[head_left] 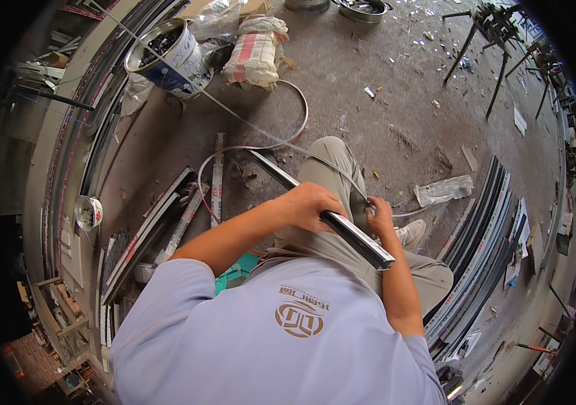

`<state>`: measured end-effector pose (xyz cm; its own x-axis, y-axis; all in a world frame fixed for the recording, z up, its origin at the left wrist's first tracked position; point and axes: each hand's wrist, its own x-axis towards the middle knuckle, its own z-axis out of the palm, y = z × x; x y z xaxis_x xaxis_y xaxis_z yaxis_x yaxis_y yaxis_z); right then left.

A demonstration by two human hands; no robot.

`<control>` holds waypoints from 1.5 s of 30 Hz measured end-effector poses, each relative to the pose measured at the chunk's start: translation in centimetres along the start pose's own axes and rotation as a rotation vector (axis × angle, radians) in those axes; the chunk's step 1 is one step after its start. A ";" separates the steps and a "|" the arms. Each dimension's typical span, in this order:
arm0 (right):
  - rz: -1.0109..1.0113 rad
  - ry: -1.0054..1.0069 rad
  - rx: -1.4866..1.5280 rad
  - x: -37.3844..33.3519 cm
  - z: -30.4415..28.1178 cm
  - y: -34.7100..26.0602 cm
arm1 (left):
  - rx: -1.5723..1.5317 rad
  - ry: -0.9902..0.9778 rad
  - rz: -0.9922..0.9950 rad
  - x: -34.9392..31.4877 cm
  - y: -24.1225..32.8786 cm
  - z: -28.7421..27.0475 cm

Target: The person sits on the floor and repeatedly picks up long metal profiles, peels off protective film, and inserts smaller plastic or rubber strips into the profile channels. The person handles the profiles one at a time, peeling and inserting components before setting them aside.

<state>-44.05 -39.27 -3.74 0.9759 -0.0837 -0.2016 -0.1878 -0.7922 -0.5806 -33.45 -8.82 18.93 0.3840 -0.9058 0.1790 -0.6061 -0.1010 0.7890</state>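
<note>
My left hand (311,206) is wrapped round a long black profile bar with a silvery-white face (359,241), which slants across my lap from the floor beyond my knee to near my right forearm. Beside it, my right hand (379,216) has its fingers closed on a thin grey strip (274,137). From the upper left this strip runs down over my raised knee to my fingers. A light strip also curls in a loop (307,111) on the floor ahead. My fingers partly hide where the strip meets them.
Stacked dark profiles (480,250) lie at the right; more profile lengths (149,233) rest at the left. A bucket of black pieces (190,64) stands near a wrapped bundle (254,54). A smaller tub (89,212) sits far left. Metal stands (494,34) occupy the far right.
</note>
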 end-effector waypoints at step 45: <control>0.427 0.083 0.555 -21.4 -26.4 -1.0 | -0.063 0.222 -0.016 2.2 -3.1 -0.7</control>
<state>-61.85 -52.62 22.00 0.8054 -0.3815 -0.4536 -0.5637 -0.2564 -0.7852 -30.24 -10.25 17.27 0.5410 -0.7911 0.2855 -0.5565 -0.0821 0.8268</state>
